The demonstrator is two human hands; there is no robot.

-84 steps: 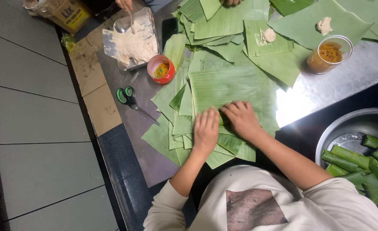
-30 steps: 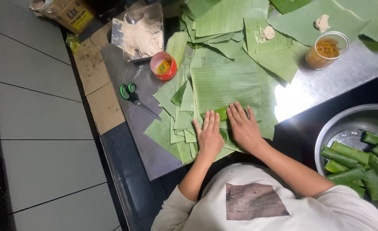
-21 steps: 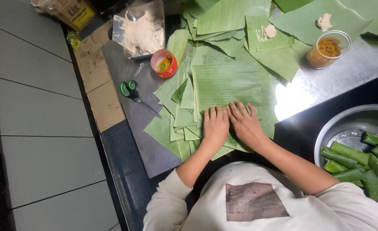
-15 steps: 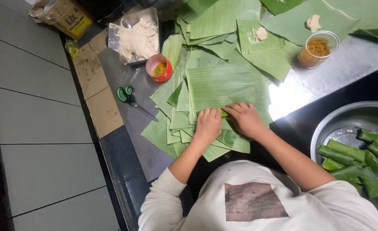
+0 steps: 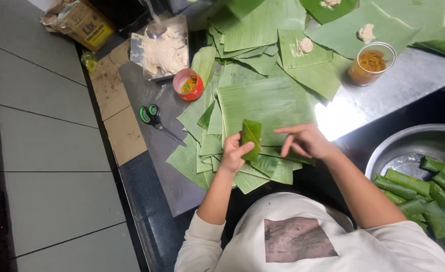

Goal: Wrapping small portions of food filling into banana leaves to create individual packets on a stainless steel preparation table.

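Steel counter point(image 5: 414, 75) strewn with banana leaves point(image 5: 267, 100), left hand point(image 5: 235, 153) gripping folded leaf parcel point(image 5: 251, 138), right hand point(image 5: 305, 142) open just beside it

Both forearms reach forward from the body, sleeves pushed up near the elbows. The left hand point(image 5: 235, 151) is raised, its fingers point(image 5: 246, 149) curled closed in a grip. The right hand point(image 5: 305, 142) lies just beside it, palm down, fingers spread and loose, pointing left.
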